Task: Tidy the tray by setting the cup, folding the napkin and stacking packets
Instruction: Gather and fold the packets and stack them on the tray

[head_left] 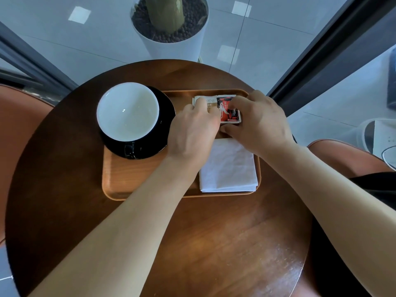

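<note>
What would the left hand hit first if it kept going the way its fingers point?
The left hand is touching the packets; beyond those, probably the tray's far rim, though depth is unclear.

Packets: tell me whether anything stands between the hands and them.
Nothing visible does. The left hand and right hand hold the packets at the far right corner of the tray. The folded napkin lies nearer the person and the cup to the left; neither lies between.
</note>
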`<state>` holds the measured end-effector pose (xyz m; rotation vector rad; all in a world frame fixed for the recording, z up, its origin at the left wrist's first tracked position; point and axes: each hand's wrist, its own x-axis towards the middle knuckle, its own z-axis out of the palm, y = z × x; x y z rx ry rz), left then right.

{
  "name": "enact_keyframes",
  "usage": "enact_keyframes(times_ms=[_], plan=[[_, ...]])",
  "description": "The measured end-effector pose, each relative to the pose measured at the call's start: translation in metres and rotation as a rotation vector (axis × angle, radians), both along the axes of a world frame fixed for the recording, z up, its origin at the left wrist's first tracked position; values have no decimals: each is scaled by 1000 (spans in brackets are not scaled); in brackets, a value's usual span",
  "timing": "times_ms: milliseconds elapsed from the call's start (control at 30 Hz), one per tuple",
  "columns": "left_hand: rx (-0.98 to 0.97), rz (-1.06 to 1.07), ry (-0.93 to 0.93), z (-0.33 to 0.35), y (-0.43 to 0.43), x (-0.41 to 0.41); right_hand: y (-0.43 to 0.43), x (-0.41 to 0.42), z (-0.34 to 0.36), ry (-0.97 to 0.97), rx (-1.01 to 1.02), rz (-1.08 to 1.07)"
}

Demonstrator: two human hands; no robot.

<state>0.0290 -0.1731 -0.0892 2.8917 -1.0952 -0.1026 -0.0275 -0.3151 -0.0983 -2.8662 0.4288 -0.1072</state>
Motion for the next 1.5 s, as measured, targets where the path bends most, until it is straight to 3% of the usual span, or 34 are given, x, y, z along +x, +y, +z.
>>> enact_keyframes(times_ms=[800, 1167, 1500], plan=[[1, -20, -78, 4, 6, -5, 4, 12, -4, -11, 44, -44], [5, -10, -47, -1, 9, -4, 1, -6, 0, -31, -25, 19], [13, -12, -12, 4, 9, -4, 10, 9, -1, -21, 34, -36]])
